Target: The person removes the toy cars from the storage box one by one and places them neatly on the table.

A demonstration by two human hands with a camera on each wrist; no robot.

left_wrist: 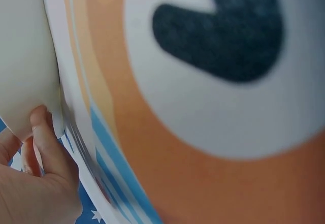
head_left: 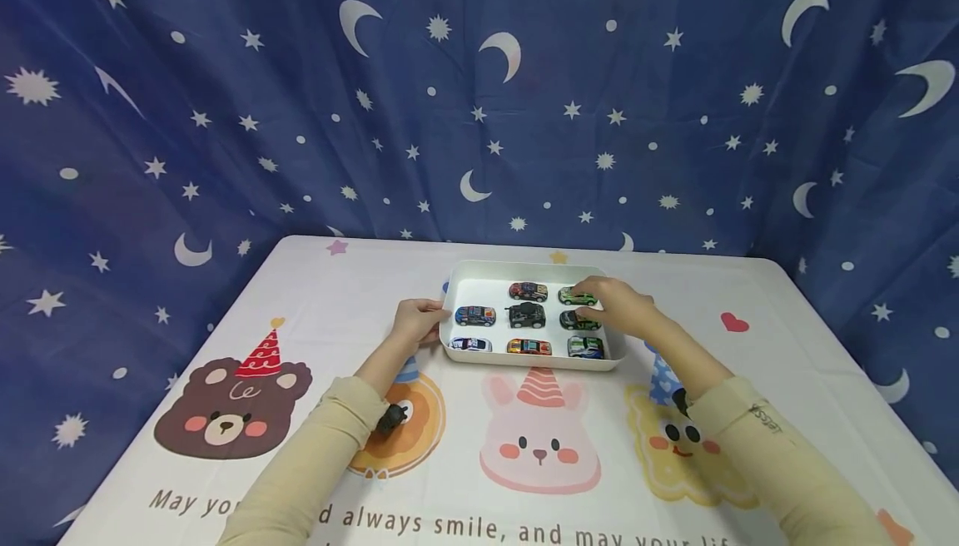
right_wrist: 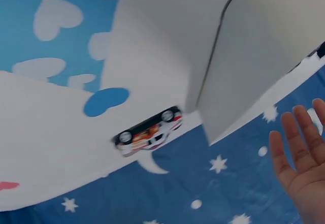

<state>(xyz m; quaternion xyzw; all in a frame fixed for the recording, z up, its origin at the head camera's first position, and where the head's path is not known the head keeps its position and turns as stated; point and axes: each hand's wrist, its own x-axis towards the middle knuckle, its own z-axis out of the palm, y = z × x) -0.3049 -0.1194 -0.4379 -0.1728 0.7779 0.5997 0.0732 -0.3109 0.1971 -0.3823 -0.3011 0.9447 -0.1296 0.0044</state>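
A shallow white tray [head_left: 539,361] with toy cars sits near the middle of the table. My left hand [head_left: 416,321] grips its left wall; the left wrist view shows thumb and fingers on the rim. Over the tray's right side, my right hand [head_left: 618,306] reaches above a green car [head_left: 575,296] and a dark green car [head_left: 579,320]. Its fingers look extended in the right wrist view, with nothing held. Also inside are a black vehicle [head_left: 527,315], a blue car [head_left: 475,316], an orange car [head_left: 529,347] and a white car [head_left: 470,344].
Outside the tray, a white-and-orange toy car [right_wrist: 150,132] lies on the printed tablecloth [head_left: 419,504] in the right wrist view. The right arm appears to hide it from the head view. A blue star-patterned curtain [head_left: 419,71] hangs behind the table.
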